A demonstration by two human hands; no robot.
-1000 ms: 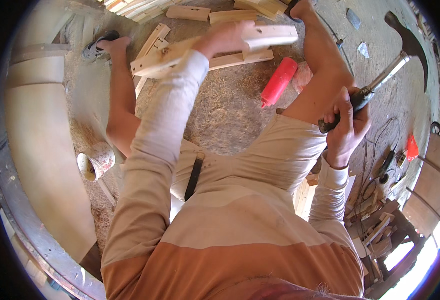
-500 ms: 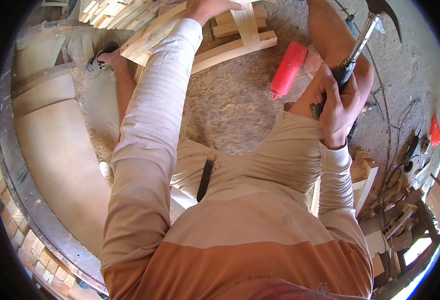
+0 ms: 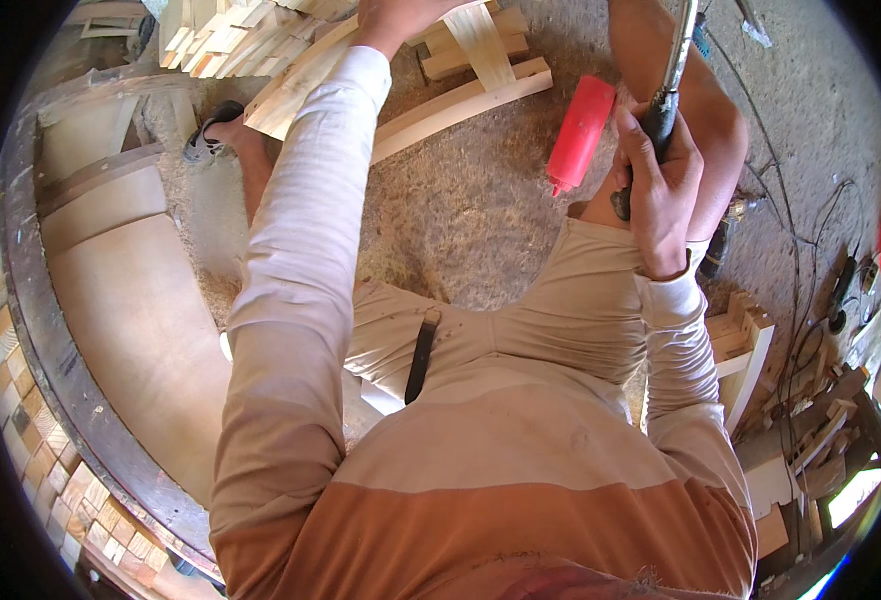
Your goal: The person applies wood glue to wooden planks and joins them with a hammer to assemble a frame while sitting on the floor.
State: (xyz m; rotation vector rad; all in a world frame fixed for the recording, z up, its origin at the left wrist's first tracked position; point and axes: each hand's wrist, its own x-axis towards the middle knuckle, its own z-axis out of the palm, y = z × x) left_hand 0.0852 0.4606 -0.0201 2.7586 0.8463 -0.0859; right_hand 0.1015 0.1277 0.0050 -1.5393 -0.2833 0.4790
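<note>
My right hand [image 3: 662, 190] is wrapped round the dark grip of a hammer [image 3: 678, 55], above my right thigh. The metal shaft points up, and most of the head lies beyond the top edge. At the top, my left hand [image 3: 400, 18] is on a pale wooden frame [image 3: 310, 80]; its fingertips are cut off by the picture's edge. The frame has a slat [image 3: 482, 48] and a curved rail [image 3: 470, 105]. Between the rail and my right leg lies a red squeeze bottle [image 3: 581, 132], its nozzle towards me.
Stacked wood strips [image 3: 235, 40] stand at the far left. A curved dark-edged piece with pale panels [image 3: 135, 320] runs down the left side. Cables [image 3: 785, 200] trail over the floor at right, near wooden offcuts [image 3: 825, 440]. A small wooden frame [image 3: 745, 350] stands by my right elbow.
My right hand has moved slightly left with the hammer, whose shaft now stands more upright; its head has mostly left the picture. My left hand has shifted slightly up and left.
</note>
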